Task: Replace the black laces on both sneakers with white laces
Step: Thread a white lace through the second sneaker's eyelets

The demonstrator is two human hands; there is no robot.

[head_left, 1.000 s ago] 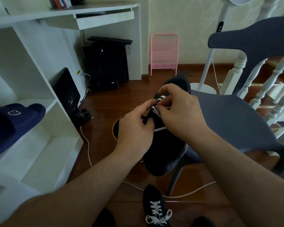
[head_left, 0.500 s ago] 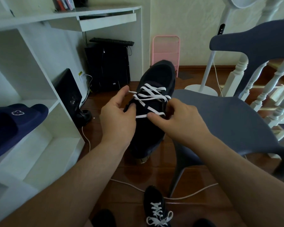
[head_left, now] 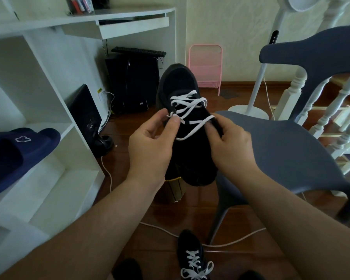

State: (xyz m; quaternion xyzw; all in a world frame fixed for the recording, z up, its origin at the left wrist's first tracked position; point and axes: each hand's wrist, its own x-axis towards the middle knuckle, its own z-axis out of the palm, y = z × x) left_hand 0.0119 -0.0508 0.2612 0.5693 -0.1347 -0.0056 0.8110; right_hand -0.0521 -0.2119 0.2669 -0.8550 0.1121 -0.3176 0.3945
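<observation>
Black sneaker points toe-away, heel toward viewer.

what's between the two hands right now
In the head view, the black sneaker with its white lace lies between the left hand and the right hand; both hold it.

**Matt cloth, glossy wood**

The sneaker looks like matt black cloth, and its white lace is flat woven tape. The floor is dark wood with a glossy, reflective finish. The chair looks like smooth matt grey-blue plastic. The shelf has a smooth white painted surface. The slipper looks soft and matt navy.
</observation>
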